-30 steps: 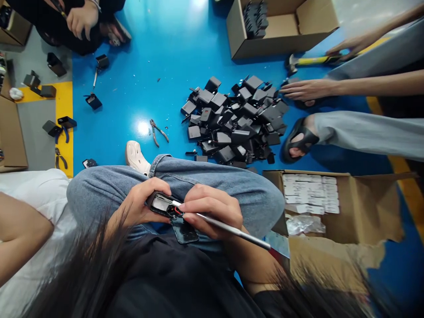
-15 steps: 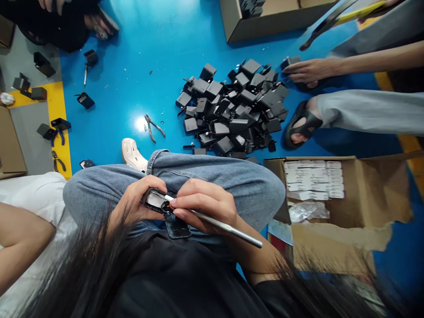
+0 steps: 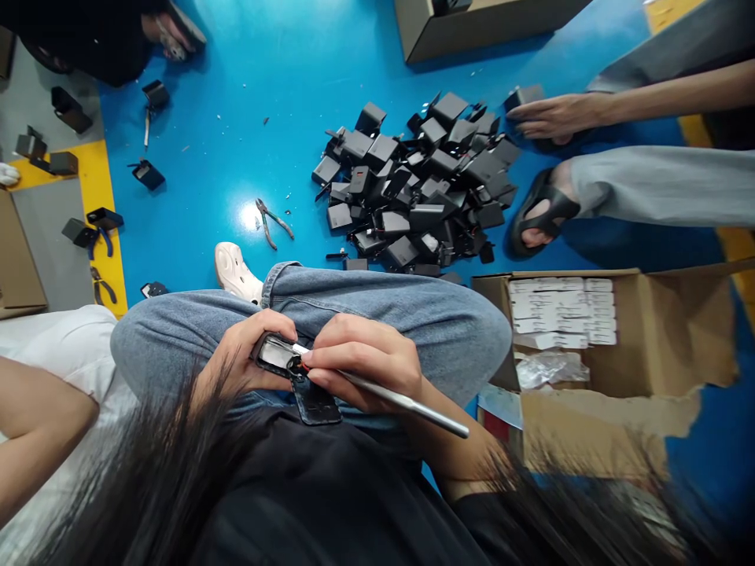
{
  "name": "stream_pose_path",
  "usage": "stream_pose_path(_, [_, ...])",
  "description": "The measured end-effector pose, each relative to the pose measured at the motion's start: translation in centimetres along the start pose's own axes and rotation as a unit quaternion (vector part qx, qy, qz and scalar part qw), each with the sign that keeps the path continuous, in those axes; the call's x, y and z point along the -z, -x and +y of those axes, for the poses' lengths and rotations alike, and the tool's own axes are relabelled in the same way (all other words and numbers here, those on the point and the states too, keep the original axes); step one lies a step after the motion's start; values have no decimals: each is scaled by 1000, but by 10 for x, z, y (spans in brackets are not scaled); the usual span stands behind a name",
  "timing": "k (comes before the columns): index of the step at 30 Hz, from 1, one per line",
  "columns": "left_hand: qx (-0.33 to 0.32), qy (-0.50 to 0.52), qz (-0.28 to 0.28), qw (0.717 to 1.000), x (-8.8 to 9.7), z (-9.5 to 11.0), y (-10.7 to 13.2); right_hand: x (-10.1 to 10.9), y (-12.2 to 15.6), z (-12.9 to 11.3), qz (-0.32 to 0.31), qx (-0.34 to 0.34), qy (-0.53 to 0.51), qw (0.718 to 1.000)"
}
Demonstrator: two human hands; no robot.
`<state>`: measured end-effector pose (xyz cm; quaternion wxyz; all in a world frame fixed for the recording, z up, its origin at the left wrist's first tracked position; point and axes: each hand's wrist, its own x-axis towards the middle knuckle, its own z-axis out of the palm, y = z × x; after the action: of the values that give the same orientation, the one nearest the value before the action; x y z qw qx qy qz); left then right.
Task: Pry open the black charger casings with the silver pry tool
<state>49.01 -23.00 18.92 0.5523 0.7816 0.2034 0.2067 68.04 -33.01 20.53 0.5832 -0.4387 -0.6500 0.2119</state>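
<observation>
My left hand [image 3: 239, 358] is closed around an opened small black plastic case [image 3: 276, 355] in my lap. The case has a whitish block inside, and its black cover [image 3: 317, 402] hangs off the near end. Pinched like a pen in my right hand [image 3: 369, 360] is a slim silver metal tool [image 3: 406, 401]. Its working end points into the case, beside a bit of red wire; my fingers partly hide the exact contact.
On the blue floor ahead lies a heap of black cases [image 3: 413, 189], with pliers [image 3: 273, 222] to its left. An open cardboard box [image 3: 613, 330] holds white pieces at right. A co-worker's hand [image 3: 557, 114] rests on a case. Another cardboard box [image 3: 472, 39] stands at the back.
The co-worker's yellow-handled tool at the upper right has gone out of view. The camera has shifted slightly. My hands, the case and the silver tool stay nearly the same.
</observation>
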Motion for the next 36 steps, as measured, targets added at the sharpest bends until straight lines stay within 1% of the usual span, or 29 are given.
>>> stream_pose_path(4, [1, -5, -3, 1000, 0, 2, 0, 0, 0, 1, 1, 2, -5, 1000])
stream_pose_path(10, [22, -2, -7, 1000, 1, 5, -2, 0, 0, -1, 5, 2, -5, 1000])
stream_pose_path(16, [-6, -15, -9, 1000, 2, 4, -2, 0, -2, -2, -3, -3, 7, 1000])
stream_pose_path(20, [-8, -28, -9, 1000, 2, 3, -2, 2, -2, -3, -20, -18, 14, 1000])
stream_pose_path(27, [20, -64, -49, 997, 5, 4, -3, 8, -5, -2, -59, -10, 30, 998])
stream_pose_path(31, [1, -74, -39, 997, 4, 1, -2, 8, -5, -4, -82, -17, 53, 995])
stream_pose_path(36, [-8, -91, -47, 995, 4, -1, -2, 8, -2, -6, -90, -28, 79, 992])
